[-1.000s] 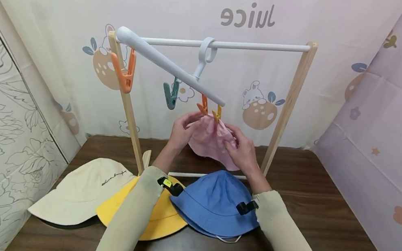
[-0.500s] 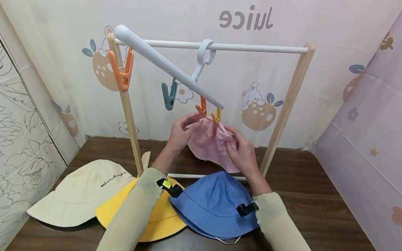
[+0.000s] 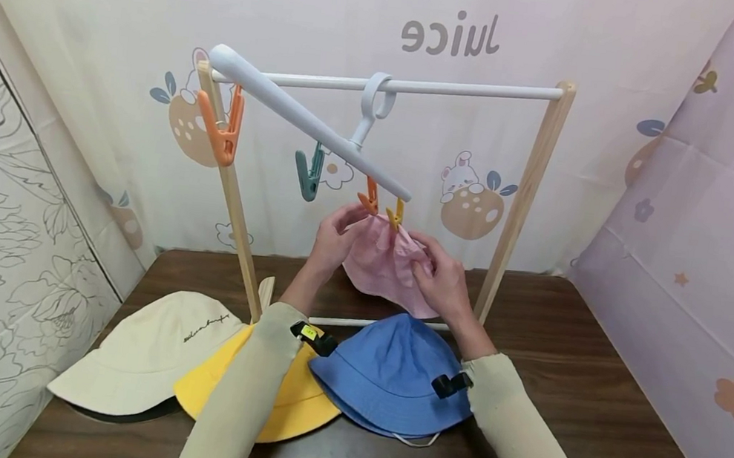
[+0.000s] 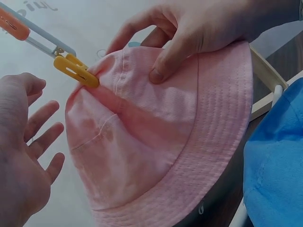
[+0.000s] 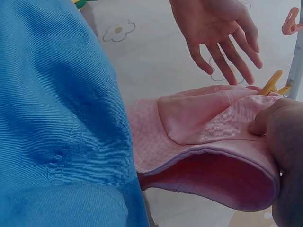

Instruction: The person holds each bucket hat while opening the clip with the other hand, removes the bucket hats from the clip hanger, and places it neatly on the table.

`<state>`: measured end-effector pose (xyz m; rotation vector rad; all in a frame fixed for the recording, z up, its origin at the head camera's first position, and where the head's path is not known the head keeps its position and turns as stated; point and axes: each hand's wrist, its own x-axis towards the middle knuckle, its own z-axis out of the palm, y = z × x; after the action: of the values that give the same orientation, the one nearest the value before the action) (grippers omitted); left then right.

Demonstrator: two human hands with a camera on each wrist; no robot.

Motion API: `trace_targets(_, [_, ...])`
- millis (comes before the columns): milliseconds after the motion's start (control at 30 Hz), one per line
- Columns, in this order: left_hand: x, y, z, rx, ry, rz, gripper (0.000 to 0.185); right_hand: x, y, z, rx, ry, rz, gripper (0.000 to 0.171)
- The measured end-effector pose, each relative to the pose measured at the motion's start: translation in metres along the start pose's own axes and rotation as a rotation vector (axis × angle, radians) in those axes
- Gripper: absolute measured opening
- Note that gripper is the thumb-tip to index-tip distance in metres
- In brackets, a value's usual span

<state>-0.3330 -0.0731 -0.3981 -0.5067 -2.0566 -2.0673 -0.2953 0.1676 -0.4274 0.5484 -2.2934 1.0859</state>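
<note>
A pink bucket hat [image 3: 377, 264] hangs by its crown from a yellow clothespin [image 4: 75, 70] at the near end of a pale hanger [image 3: 286, 105]. My right hand [image 3: 444, 273] pinches the hat's side, the thumb on the outside and the fingers partly hidden behind the cloth. To the left of the hat is my left hand [image 4: 21, 142], its fingers loosely spread and apart from the cloth in both wrist views. An orange clothespin [image 3: 369, 196] sits close beside the yellow one. In the right wrist view the hat's hollow underside faces the camera.
The hanger hooks over a white rail [image 3: 476, 89] on a wooden-legged stand [image 3: 528, 194]. A teal clothespin [image 3: 308, 174] and another orange clothespin [image 3: 221, 128] hang farther left. Cream [image 3: 148, 355], yellow [image 3: 295, 400] and blue [image 3: 394, 381] bucket hats lie on the dark table [image 3: 590, 402].
The hanger's near end and the pink hat have sunk very slightly in the head view. Both hands stay in nearly the same places, the right one still pinching the hat.
</note>
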Motion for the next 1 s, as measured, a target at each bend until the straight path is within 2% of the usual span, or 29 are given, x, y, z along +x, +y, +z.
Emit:
trace_targets(433, [0.004, 0.003, 0.002, -0.015, -0.053, 0.015, 0.044, -0.002, -0.004, 0.000, 0.006, -0.005, -0.016, 0.049])
trace_targets(767, [0.010, 0.010, 0.004, -0.013, -0.146, 0.029, 0.051, -0.003, -0.005, 0.000, 0.008, 0.002, -0.026, 0.049])
trace_targets(1000, [0.016, 0.013, 0.009, 0.005, -0.165, 0.042, 0.048, -0.004, -0.006, 0.000, 0.000, -0.005, -0.024, 0.050])
